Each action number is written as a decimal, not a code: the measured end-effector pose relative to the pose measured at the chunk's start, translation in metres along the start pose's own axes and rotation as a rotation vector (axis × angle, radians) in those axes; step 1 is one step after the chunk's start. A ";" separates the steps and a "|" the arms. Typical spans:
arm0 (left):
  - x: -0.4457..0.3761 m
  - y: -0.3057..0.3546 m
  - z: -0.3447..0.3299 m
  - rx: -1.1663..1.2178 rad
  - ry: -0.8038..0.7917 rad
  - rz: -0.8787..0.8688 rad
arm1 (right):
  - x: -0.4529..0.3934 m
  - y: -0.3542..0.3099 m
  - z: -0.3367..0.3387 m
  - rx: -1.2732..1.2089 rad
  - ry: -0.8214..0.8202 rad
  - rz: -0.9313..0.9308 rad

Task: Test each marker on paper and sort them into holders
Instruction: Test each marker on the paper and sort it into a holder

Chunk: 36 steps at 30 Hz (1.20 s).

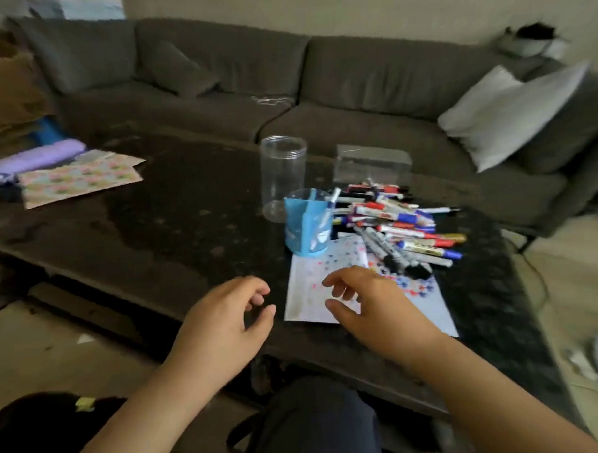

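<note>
Hovering empty with loosely curled fingers, the right hand (366, 302) is nearer the heap of red, blue and grey markers (398, 227) at its one o'clock, barrels lying crosswise; the left hand (226, 318) is likewise empty. White dotted paper (306, 304) lies beneath, blue holder (308, 226) at twelve, on a dark glossy table (173, 211) before a grey sofa (353, 87).

Two bare hands held out in front

Both arms reach forward. The left hand (223, 318) has its fingers bent loosely, with the thumb out, and it holds nothing. The right hand (369, 302) has its fingers spread and a little bent, palm down, and holds nothing too
</note>
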<state>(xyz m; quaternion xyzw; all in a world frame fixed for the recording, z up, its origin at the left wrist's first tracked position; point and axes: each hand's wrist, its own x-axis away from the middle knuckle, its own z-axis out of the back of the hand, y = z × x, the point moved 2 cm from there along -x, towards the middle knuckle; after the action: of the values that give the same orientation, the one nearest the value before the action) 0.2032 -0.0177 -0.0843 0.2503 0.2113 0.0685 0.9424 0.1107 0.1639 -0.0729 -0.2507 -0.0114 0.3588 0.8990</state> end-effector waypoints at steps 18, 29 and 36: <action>-0.137 0.102 -0.174 0.178 -0.186 -0.085 | -0.046 0.214 0.011 0.171 0.169 -0.614; -0.127 0.095 -0.188 0.258 -0.166 -0.099 | -0.045 0.210 0.020 0.201 0.177 -0.556; -0.123 0.094 -0.173 0.455 -0.156 0.015 | -0.007 0.154 0.070 -0.298 0.597 -0.465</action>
<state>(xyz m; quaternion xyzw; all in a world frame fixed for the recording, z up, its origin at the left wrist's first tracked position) 0.0151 0.1110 -0.1286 0.4623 0.1461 0.0064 0.8746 -0.0070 0.2856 -0.0815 -0.4622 0.1418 0.0520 0.8738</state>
